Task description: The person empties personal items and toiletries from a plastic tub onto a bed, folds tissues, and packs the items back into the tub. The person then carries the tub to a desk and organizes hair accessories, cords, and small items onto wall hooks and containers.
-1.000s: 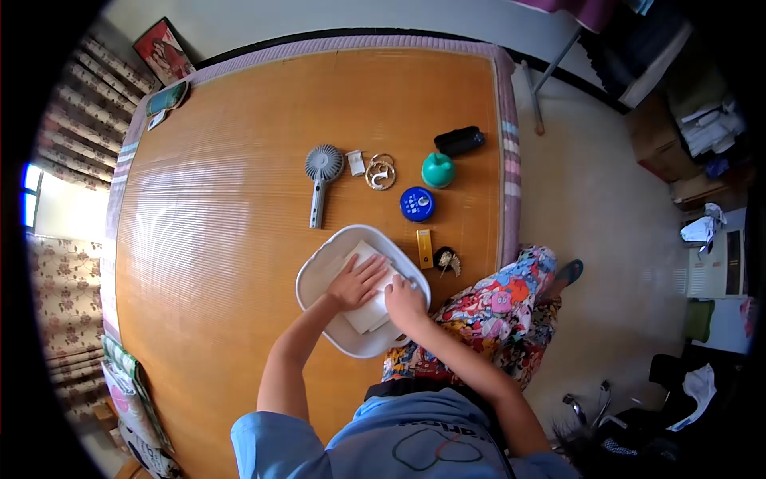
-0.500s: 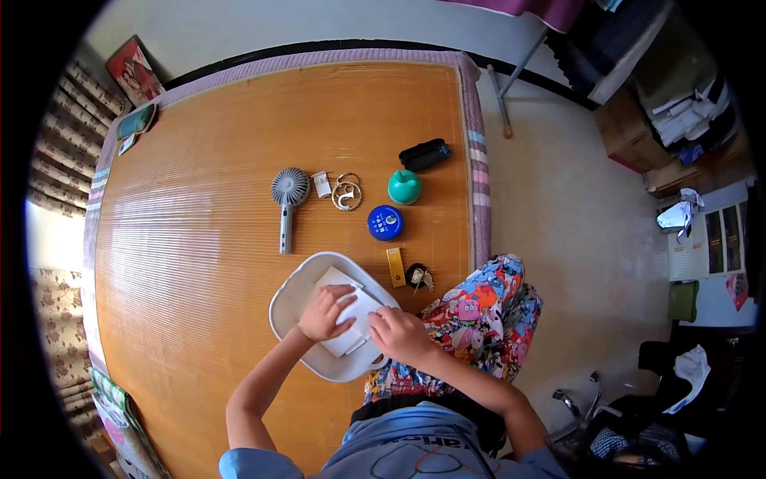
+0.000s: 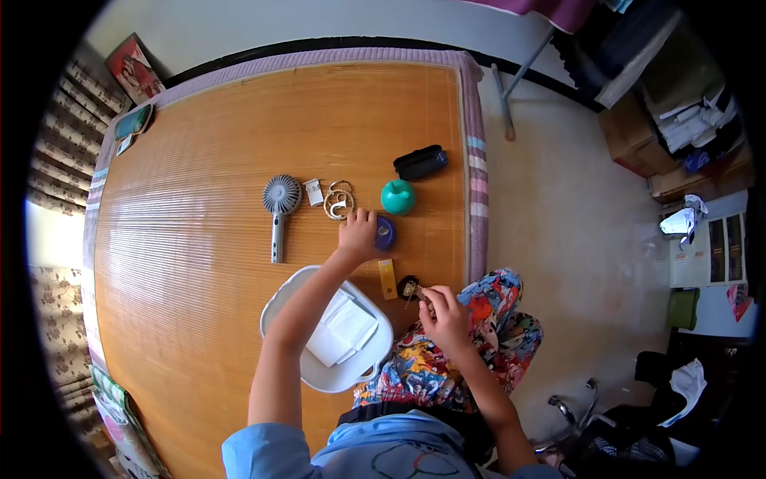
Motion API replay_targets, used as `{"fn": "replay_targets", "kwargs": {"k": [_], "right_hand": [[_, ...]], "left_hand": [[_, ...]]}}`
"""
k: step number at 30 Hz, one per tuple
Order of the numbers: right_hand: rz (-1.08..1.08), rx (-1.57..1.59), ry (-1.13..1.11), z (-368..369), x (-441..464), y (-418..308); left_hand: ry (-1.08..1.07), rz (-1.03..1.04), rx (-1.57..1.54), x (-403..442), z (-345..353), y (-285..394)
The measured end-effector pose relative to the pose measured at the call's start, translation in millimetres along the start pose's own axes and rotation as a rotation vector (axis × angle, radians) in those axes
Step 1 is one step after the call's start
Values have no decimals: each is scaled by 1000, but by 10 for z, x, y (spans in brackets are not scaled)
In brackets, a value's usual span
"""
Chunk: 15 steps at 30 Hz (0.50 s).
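My left hand point(image 3: 359, 236) reaches over the basin to a blue round tin point(image 3: 385, 233), with its fingers closed at the tin's left edge and covering part of it. Down at the right, my right hand point(image 3: 447, 318) has its fingertips pinched at a small black and gold trinket point(image 3: 409, 288), whose exact kind I cannot make out. Between the hands lies a yellow narrow box point(image 3: 388, 279). Folded white paper sheets point(image 3: 343, 329) rest in the white plastic basin point(image 3: 274, 303), touched by neither hand.
Beyond the tin are a green apple-shaped container point(image 3: 397, 196), a black case point(image 3: 420, 163), several bangles point(image 3: 339, 201), a small white packet point(image 3: 313, 192) and a grey handheld fan point(image 3: 282, 195). All lie on the bamboo mat point(image 3: 191, 160). The bed's edge point(image 3: 477, 176) is at the right.
Both hands have left the white paper in the basin. The left went forward to the blue tin, the right moved rightward to the black and gold trinket.
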State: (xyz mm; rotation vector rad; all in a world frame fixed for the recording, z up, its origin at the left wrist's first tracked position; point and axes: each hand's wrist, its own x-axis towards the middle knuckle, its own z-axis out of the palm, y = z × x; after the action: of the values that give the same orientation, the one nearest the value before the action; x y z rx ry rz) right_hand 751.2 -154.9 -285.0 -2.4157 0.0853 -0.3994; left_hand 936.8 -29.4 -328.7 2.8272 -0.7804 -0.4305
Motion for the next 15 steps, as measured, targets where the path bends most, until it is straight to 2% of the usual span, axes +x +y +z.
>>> {"fn": "replay_targets", "kwargs": {"k": [3,5,9,11,13,15], "right_hand": [[18,-15,-61,-20,-118,30],[37,-13,-84,-40,-164,39],[72,45,-119,-23,-160,23],[-43,63,-64,33,-147,-40],[-74,194,-71,28,-128,-210],[-90,328,-117,61,-145,-288]], "left_hand": [[30,55,-71,54,21,-51],[201,23,-196,-72,-126,-55],[407,-26,-433,-630,-558,-137],[277,-199,-767,-1030,-691,-217],[238,-262,-961,-1391,-657,-333],[161,-213,-1429,-1683,-630,-358]]}}
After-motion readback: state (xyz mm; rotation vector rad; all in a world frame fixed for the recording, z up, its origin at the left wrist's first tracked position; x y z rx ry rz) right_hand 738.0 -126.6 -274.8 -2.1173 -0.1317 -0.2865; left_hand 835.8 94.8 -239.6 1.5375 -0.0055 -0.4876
